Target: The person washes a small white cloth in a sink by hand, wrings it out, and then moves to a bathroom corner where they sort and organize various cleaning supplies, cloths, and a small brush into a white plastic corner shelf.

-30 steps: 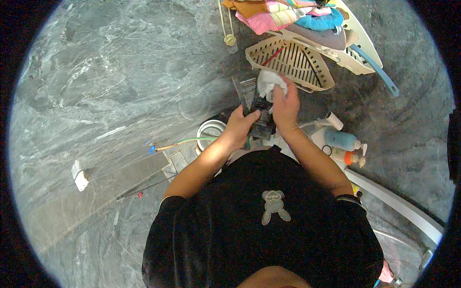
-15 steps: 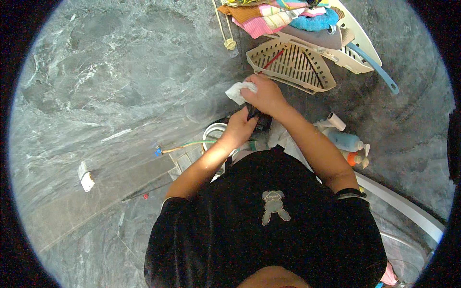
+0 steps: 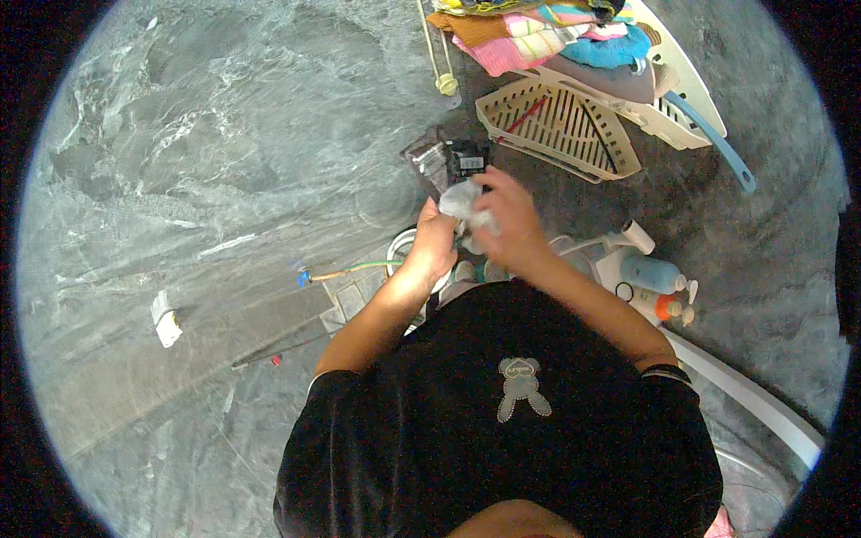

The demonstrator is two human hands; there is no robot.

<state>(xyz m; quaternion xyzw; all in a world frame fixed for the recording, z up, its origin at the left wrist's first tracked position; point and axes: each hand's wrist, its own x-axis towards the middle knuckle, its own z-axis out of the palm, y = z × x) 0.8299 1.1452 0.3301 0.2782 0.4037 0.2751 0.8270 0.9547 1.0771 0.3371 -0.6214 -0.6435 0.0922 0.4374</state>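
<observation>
My left hand [image 3: 433, 242] is closed, thumb pointing up, at the lower end of a dark packet-like thing. That thing spreads beyond my hands as a clear brownish panel [image 3: 427, 159] and a black panel with a white label [image 3: 468, 161]; its exact kind does not show. A crumpled white wipe or tissue [image 3: 461, 199] lies against its near part, between my hands. My right hand [image 3: 511, 224], smeared by motion, has its fingers bent on the wipe. Part of the packet is hidden behind the wipe and my fingers.
Beige slotted corner baskets [image 3: 560, 125] hang ahead, the upper one piled with folded cloths [image 3: 529, 40] and a blue-handled brush [image 3: 713, 134]. Pump bottles [image 3: 653, 272] and a shower head [image 3: 638, 236] are at the right. A hose [image 3: 350, 271] runs along the left wall.
The dark thing has come into view beyond my hands, its clear and black panels spread. My right hand with the wipe has moved nearer to me, beside my left hand.
</observation>
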